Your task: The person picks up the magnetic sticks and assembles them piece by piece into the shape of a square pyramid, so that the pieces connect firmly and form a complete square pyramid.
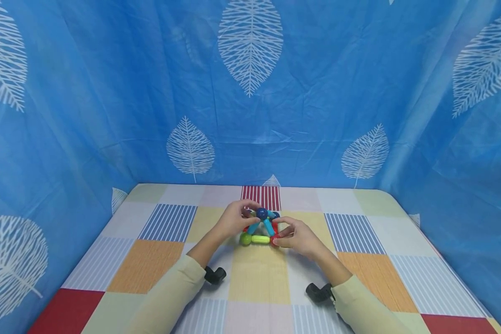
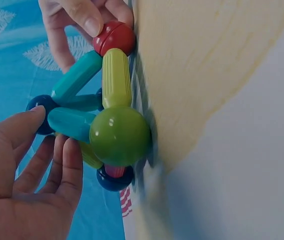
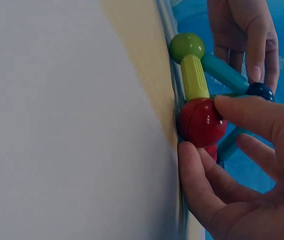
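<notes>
A structure of magnetic balls and rods stands on the tablecloth between the two hands. At its front, a lime-yellow rod (image 1: 260, 239) joins a green ball (image 2: 119, 135) to a red ball (image 3: 202, 122). Teal rods (image 2: 76, 77) slope from those two balls up to a dark blue ball (image 1: 261, 213) on top. My left hand (image 1: 235, 219) holds this top ball, thumb against it and the other fingers behind. With thumb and fingers, my right hand (image 1: 299, 237) pinches the red ball. The structure's far side is partly hidden by the hands.
A patchwork tablecloth (image 1: 259, 278) covers the table. Blue curtains (image 1: 300, 102) with white leaf prints rise behind it and at both sides. Black wrist cameras hang below the left wrist (image 1: 215, 275) and the right wrist (image 1: 319, 293).
</notes>
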`<state>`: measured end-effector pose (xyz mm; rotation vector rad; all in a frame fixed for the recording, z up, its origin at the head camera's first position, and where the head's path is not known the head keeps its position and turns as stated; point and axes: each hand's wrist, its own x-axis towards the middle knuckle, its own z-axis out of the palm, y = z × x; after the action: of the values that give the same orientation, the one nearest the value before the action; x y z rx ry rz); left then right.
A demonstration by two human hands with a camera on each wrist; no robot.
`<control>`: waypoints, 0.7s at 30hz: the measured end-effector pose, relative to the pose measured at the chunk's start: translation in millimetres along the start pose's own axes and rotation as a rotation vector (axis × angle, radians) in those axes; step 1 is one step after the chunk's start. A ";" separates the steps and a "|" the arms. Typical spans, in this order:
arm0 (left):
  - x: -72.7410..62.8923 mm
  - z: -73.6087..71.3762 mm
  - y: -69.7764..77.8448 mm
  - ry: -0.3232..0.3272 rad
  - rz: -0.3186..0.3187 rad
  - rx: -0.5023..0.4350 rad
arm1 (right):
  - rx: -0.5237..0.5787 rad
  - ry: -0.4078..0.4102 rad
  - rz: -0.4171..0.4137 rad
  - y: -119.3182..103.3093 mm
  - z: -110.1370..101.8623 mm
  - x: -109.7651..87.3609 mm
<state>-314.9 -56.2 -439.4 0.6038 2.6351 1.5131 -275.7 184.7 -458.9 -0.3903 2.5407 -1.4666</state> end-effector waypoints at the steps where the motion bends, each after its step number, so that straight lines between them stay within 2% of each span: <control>1: -1.3 -1.1 -1.1 -0.002 -0.007 0.002 | -0.004 -0.012 -0.001 -0.7 -0.9 0.3; 4: -7.2 -5.3 -5.6 -0.019 -0.034 0.018 | -0.019 -0.049 -0.002 -2.5 -4.2 2.3; 11: -19.9 -12.9 -16.2 -0.138 -0.069 0.095 | -0.031 -0.107 -0.006 -4.2 -7.8 7.4; 15: -21.6 -13.3 -18.9 -0.143 -0.078 0.093 | -0.019 -0.119 -0.008 -4.5 -7.7 8.6; 21: -25.8 -14.7 -18.3 -0.155 -0.134 0.079 | 0.019 -0.102 0.021 -0.2 -7.7 8.8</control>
<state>-300.1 -85.6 -451.0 0.5148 2.5702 1.2773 -286.2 188.2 -455.2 -0.4225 2.4426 -1.4243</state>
